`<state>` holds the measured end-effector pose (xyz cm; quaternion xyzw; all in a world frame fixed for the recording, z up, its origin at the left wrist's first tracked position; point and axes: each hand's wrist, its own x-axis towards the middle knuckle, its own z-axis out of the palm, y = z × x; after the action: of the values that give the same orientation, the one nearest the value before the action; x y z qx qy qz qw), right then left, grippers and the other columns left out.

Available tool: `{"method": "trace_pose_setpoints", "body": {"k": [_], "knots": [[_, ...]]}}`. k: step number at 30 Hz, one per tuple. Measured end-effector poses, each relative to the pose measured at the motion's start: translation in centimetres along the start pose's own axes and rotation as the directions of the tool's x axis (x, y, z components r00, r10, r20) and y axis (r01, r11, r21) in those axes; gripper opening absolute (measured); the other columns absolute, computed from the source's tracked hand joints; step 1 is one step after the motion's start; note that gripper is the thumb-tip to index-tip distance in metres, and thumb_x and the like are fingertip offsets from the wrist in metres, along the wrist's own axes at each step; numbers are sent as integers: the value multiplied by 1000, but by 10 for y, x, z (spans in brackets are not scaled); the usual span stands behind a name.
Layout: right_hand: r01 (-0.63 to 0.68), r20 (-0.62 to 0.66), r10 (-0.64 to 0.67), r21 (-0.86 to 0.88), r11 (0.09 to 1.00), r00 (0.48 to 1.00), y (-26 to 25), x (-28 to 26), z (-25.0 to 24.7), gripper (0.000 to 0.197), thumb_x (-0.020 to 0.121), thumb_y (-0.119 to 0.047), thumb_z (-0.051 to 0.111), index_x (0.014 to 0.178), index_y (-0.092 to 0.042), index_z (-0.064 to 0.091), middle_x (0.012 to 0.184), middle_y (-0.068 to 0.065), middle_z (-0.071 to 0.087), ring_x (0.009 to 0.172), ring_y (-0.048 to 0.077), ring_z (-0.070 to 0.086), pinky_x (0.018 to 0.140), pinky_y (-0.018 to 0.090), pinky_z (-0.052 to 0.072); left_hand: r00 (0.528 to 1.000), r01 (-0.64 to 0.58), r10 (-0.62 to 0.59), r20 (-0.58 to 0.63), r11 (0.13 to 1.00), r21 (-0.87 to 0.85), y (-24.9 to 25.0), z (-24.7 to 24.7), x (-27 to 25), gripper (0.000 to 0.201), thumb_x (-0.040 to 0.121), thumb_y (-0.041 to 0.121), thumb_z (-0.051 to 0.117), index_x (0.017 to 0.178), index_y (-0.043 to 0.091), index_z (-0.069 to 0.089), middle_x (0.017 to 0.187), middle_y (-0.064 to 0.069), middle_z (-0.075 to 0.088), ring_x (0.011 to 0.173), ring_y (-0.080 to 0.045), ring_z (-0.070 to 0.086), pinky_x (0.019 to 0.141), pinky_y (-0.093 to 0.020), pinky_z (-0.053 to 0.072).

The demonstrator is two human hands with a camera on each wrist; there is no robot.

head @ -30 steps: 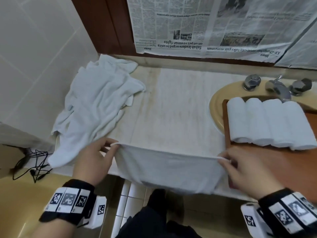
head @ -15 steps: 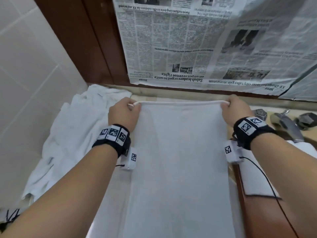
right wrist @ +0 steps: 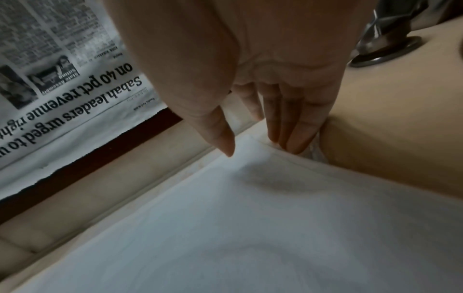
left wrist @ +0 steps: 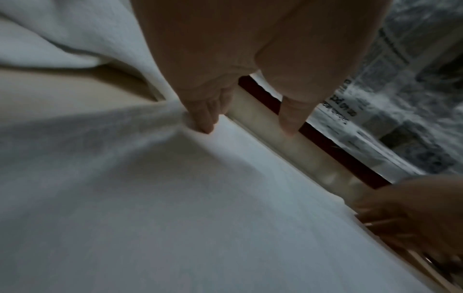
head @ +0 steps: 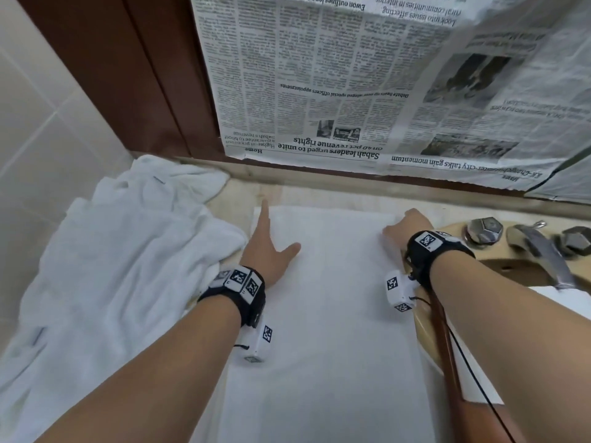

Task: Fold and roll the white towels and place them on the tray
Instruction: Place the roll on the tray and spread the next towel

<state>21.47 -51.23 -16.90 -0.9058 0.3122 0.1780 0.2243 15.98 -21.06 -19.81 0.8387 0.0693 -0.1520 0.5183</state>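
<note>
Fingers straight on both our hands, nothing gripped. Left hand (head: 267, 251) lies flat on the far left corner of the spread towel (head: 323, 314), thumb splayed out to the right; in the left wrist view its fingertips (left wrist: 205, 123) press down at the towel's edge, bunching it slightly. Right hand (head: 407, 227) sits on the far right corner, fingers (right wrist: 295, 136) together and pressing the hem just beside the sink rim (head: 454, 227). Towel lies flat on the counter (head: 243, 187), long axis toward us. Pile of loose towels (head: 128, 251) is to its left, touching our left wrist. Tray (head: 447, 346) edge shows along the towel's right side, mostly hidden by our right forearm. Tap (head: 540, 247) is far right. Newspaper (head: 351, 91) covers the wall behind.
</note>
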Motion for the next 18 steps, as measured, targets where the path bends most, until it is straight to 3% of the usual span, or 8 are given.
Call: {"method": "trace_pose_setpoints", "body": {"k": [2, 3, 5, 7, 10, 12, 14, 18], "knots": [[-14, 5, 14, -59, 998, 1000, -3, 2, -1, 19, 92, -15, 61, 101, 2, 62, 91, 16, 67, 73, 31, 60, 63, 32, 45, 996, -38, 44, -77, 996, 81, 7, 10, -16, 98, 92, 37, 72, 161, 43, 3, 157, -2, 42, 145, -20, 41, 119, -40, 35], [-10, 21, 12, -91, 996, 1000, -5, 3, -1, 16, 92, -15, 60, 92, 1, 63, 83, 16, 67, 71, 31, 62, 61, 31, 46, 992, -49, 61, -108, 992, 112, 11, 17, -27, 83, 93, 37, 70, 159, 40, 19, 148, -1, 49, 137, -20, 49, 115, -40, 40], [4, 50, 3, -133, 991, 999, -7, 4, -1, 18, 93, -17, 58, 86, -1, 64, 85, 17, 70, 81, 34, 69, 68, 34, 51, 996, -56, 68, -66, 984, 166, 21, 37, -52, 47, 95, 40, 67, 139, 35, 50, 120, 6, 60, 113, -15, 61, 102, -37, 48], [18, 52, -10, -150, 989, 999, -6, 8, 0, 21, 95, -17, 56, 82, -2, 63, 91, 18, 72, 90, 36, 71, 77, 37, 53, 996, -57, 39, 82, 971, 230, 29, 61, -80, 22, 95, 44, 63, 113, 32, 63, 98, 12, 65, 93, -9, 63, 92, -34, 53], [44, 46, -37, -155, 987, 998, -2, 10, -3, 24, 98, -18, 54, 79, -3, 59, 84, 16, 66, 75, 31, 62, 72, 35, 48, 964, -110, 26, 263, 945, 309, 35, 99, -114, 21, 96, 49, 57, 97, 29, 64, 89, 11, 70, 87, -11, 64, 86, -34, 55], [67, 38, -62, -164, 984, 997, -1, 7, -9, 25, 98, -21, 54, 83, -2, 61, 84, 15, 65, 67, 27, 56, 64, 30, 43, 947, -111, 4, 322, 942, 316, 38, 122, -131, 23, 97, 49, 54, 97, 28, 63, 91, 9, 71, 90, -14, 64, 86, -36, 55], [106, 17, -105, -136, 985, 994, 2, 4, -16, 26, 97, -24, 54, 85, -3, 62, 90, 13, 68, 69, 25, 59, 58, 30, 43, 936, -119, 0, 351, 941, 317, 39, 145, -143, 26, 98, 51, 53, 100, 28, 63, 93, 8, 71, 91, -16, 64, 86, -38, 55], [159, -23, -159, -34, 987, 987, 10, 0, -30, 29, 94, -26, 53, 90, -2, 68, 91, 14, 74, 83, 31, 71, 77, 42, 62, 954, -125, 20, 298, 934, 336, 46, 182, -156, 36, 97, 58, 52, 113, 27, 61, 100, 5, 69, 99, -21, 64, 85, -36, 53]]}}
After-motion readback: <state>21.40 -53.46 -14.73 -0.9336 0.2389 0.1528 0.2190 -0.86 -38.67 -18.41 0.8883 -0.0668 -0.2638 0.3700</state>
